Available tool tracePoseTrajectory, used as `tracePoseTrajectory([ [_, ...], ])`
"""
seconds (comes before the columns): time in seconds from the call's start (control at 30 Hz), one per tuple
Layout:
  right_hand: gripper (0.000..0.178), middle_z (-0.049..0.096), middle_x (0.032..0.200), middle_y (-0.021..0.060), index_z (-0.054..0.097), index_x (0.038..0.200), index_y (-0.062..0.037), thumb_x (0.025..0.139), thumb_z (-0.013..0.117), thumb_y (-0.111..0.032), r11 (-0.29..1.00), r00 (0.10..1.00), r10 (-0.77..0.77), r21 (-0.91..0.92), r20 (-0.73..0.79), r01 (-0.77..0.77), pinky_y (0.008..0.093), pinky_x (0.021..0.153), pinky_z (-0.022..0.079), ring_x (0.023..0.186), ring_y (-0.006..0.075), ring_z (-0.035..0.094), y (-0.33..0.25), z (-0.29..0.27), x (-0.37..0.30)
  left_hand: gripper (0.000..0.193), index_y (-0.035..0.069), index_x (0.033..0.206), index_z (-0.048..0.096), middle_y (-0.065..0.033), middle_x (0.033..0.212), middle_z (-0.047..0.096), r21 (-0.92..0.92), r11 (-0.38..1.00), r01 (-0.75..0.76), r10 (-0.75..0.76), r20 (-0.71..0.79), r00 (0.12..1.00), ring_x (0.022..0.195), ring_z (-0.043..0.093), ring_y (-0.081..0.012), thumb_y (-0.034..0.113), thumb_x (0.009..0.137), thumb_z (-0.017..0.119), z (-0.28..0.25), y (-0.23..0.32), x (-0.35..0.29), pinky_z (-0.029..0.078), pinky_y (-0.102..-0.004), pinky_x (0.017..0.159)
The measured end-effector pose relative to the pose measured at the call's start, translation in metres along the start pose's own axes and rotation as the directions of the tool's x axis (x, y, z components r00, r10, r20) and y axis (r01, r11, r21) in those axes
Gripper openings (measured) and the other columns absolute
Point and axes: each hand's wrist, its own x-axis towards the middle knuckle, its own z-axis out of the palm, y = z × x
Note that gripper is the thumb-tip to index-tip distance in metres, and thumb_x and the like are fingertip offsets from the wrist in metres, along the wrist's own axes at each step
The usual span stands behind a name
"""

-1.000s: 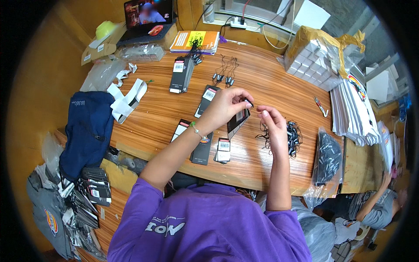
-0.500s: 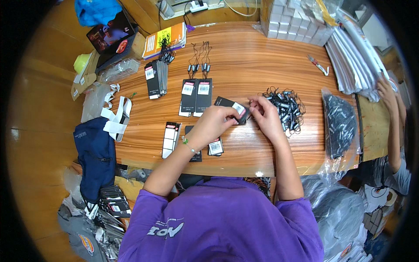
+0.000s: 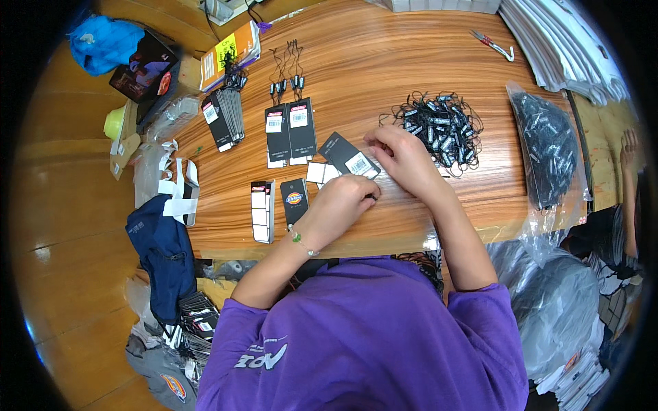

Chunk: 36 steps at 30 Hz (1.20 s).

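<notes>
Plastic bag [image 3: 543,229] right of black cords [image 3: 442,131]

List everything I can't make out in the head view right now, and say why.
In the head view:
What the left hand holds, if anything: hidden by the hand itself.
Whether the right hand touches the black tag: too small to tell.
The white boxes: mostly cut off by the top edge.
The count of cords in the black pile: they overlap.
</notes>
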Motion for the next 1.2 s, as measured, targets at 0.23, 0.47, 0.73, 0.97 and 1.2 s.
tracePoseTrajectory([
  [0.23,0.013,0.059,0.084,0.0147,0.061,0.091,-0.0004,0.079,0.058,-0.006,0.998,0.999,-0.011,-0.057,-0.044,0.009,0.0341,0.067,0.047,0.074,0.0286,0.058,-0.002,0.0,0.0,0.008,-0.001,0.079,0.061,-0.0147,0.076,0.061,0.104,0.994,-0.031,0.032,-0.016,0.999,0.074,0.061,-0.0295,0.002,0.072,0.062,0.013,0.001,-0.003,0.049,-0.0367,0.067],
  [0.47,0.013,0.06,0.084,0.015,0.061,0.091,-0.0005,0.079,0.057,-0.006,0.998,0.999,-0.012,-0.064,-0.042,0.009,0.0348,0.067,0.047,0.077,0.0295,0.059,-0.004,0.001,0.001,0.005,-0.003,0.066,0.055,-0.0203,0.068,0.057,0.054,0.998,-0.019,0.023,-0.079,0.997,0.068,0.058,-0.0362,-0.005,0.069,0.052,0.015,0.006,-0.001,0.048,-0.0431,0.065],
  [0.73,0.014,0.06,0.084,0.015,0.061,0.091,-0.0005,0.079,0.057,-0.005,0.998,1.0,-0.007,-0.068,-0.026,0.005,0.0357,0.068,0.047,0.078,0.0304,0.059,-0.005,0.002,0.0,0.007,-0.002,0.076,0.062,-0.0175,0.075,0.061,0.137,0.989,0.046,-0.042,-0.031,0.999,0.071,0.061,-0.0314,0.0,0.07,0.06,0.021,0.005,0.0,0.049,-0.0384,0.066],
  [0.97,0.013,0.059,0.084,0.0138,0.061,0.091,-0.0002,0.079,0.057,-0.006,0.999,0.999,0.011,-0.052,-0.033,-0.013,0.0331,0.067,0.046,0.078,0.0273,0.058,-0.005,0.001,0.003,0.009,-0.001,0.082,0.063,-0.0166,0.076,0.061,0.039,0.999,0.03,-0.027,-0.092,0.995,0.069,0.061,-0.0296,0.002,0.074,0.061,0.02,-0.002,-0.002,0.048,-0.0372,0.064],
  [1.2,0.031,0.06,0.102,0.0149,0.058,0.108,0.001,0.086,0.056,-0.021,0.95,0.996,-0.061,0.311,0.061,0.039,0.0322,0.089,0.04,0.1,0.0269,0.054,-0.022,-0.002,0.013,0.013,0.002,0.092,0.062,-0.0125,0.083,0.059,-0.056,0.998,-0.005,-0.017,-0.386,0.922,0.079,0.057,-0.0259,0.007,0.082,0.056,-0.055,0.0,0.007,0.045,-0.0311,0.071],
])
